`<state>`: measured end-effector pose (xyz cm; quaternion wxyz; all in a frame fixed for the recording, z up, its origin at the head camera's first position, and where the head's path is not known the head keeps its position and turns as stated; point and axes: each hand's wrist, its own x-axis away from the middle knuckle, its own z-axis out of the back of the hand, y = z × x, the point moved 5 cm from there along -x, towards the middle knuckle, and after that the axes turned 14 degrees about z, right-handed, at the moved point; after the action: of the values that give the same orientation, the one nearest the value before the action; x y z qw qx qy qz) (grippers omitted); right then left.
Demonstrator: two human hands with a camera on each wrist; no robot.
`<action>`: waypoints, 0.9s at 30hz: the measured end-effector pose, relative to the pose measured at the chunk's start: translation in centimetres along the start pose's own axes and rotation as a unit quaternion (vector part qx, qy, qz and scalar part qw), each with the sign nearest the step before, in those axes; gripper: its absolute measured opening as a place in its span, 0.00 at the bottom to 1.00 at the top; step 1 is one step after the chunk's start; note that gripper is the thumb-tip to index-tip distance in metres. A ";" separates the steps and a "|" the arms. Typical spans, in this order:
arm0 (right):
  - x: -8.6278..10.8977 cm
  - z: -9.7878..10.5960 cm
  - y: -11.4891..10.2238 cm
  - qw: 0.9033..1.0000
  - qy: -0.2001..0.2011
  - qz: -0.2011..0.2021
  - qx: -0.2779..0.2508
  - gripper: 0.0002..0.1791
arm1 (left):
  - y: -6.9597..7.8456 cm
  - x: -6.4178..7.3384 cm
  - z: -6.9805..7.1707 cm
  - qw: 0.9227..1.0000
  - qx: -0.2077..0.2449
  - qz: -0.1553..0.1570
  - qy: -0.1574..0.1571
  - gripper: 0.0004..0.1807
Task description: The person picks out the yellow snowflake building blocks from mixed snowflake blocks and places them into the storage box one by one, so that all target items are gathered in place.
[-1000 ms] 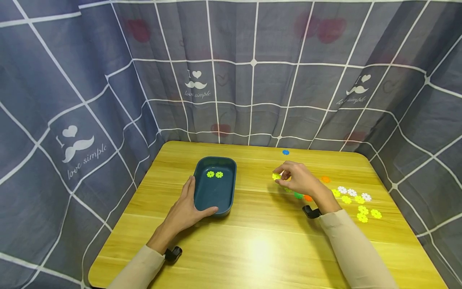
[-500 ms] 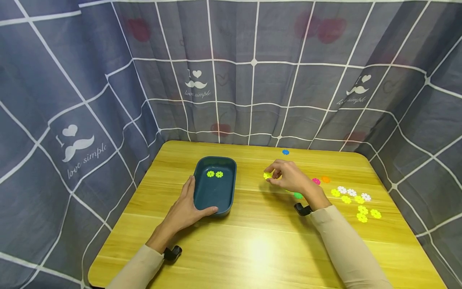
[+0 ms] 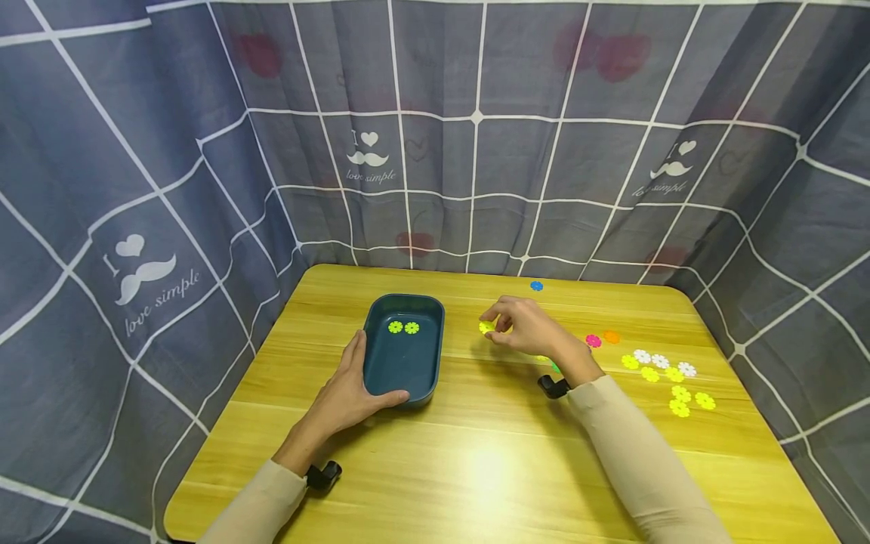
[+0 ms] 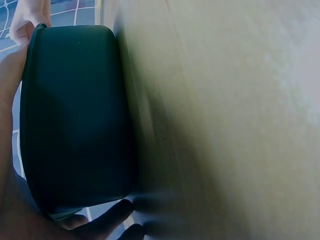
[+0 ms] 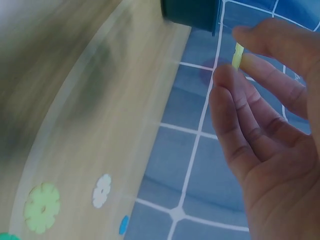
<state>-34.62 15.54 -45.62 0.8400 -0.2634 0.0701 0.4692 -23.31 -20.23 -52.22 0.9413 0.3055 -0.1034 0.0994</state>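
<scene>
A dark teal tray [image 3: 403,370] stands on the wooden table, with two yellow flower-shaped discs [image 3: 404,327] lying side by side inside it. My left hand [image 3: 343,393] holds the tray at its near left corner, the thumb over the near rim and the fingers along the left side. In the left wrist view the tray's outer wall [image 4: 75,115] fills much of the frame. My right hand [image 3: 533,331] pinches another yellow flower disc [image 3: 485,327] between thumb and fingertips, above the table and to the right of the tray. The right wrist view shows this disc edge-on [image 5: 237,56].
Loose flower discs lie on the right of the table [image 3: 435,468]: several yellow [image 3: 681,394], several white [image 3: 660,361], a pink [image 3: 593,341] and an orange [image 3: 611,337]. A blue disc [image 3: 537,286] is near the back edge. A checked curtain [image 3: 435,159] surrounds the table.
My right hand has moved left toward the tray, carrying the yellow flower disc. The pink disc has come into sight behind it. My left hand and the tray stay in place.
</scene>
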 end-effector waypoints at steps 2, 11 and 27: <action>-0.5 -0.1 -0.1 1.000 -0.001 0.006 0.000 0.14 | 0.0 0.0 0.0 1.000 0.000 0.001 0.000 0.88; -2.5 -0.6 -0.4 1.000 -0.012 0.014 -0.011 0.15 | 0.0 -0.1 0.0 1.000 0.005 -0.004 0.002 0.88; -6.2 -1.6 -1.4 0.999 -0.029 0.045 -0.009 0.17 | -0.1 -0.1 -0.1 1.000 0.003 0.004 0.005 0.88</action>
<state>-36.62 9.45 -44.20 0.8172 -0.2537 0.0531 0.5148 -23.35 -20.25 -52.34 0.9406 0.3070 -0.1000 0.1045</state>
